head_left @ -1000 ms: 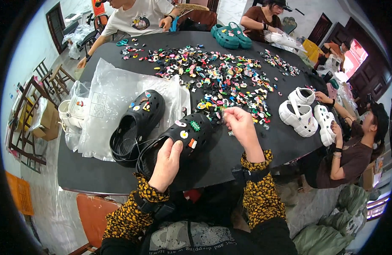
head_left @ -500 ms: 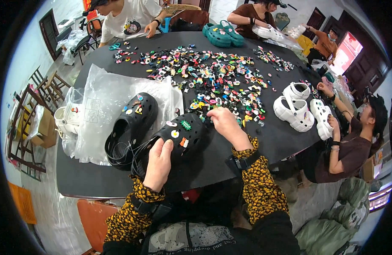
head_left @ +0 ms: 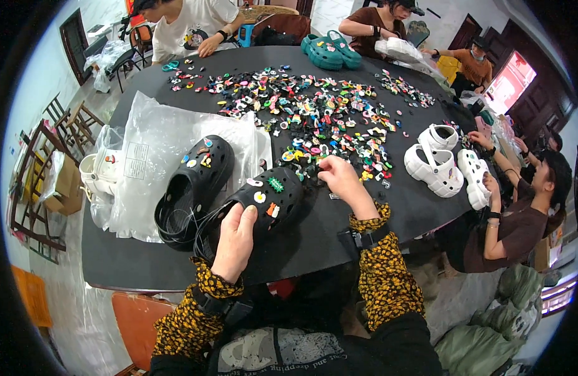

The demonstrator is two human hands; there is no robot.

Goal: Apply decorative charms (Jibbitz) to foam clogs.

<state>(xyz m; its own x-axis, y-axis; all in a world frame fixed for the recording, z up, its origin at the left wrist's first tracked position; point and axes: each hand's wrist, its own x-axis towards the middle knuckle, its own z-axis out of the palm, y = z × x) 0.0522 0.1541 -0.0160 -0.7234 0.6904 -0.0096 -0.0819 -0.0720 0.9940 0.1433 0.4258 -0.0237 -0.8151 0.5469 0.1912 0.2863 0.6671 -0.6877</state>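
The black perforated foam clog [head_left: 264,203] lies toe-up at the round black table's [head_left: 339,232] six-o'clock edge, steadied by the left hand [head_left: 236,241] curled over its heel, while the right hand [head_left: 342,182], fingers pinched together, reaches toward one o'clock into the scattered colourful shoe charms [head_left: 314,119], what it pinches too small to tell.

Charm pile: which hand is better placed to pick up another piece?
Right. The right hand already reaches into the near edge of the charm pile, fingertips down among the pieces. The left hand grips the heel of the black clog, steadying it, away from the pile.
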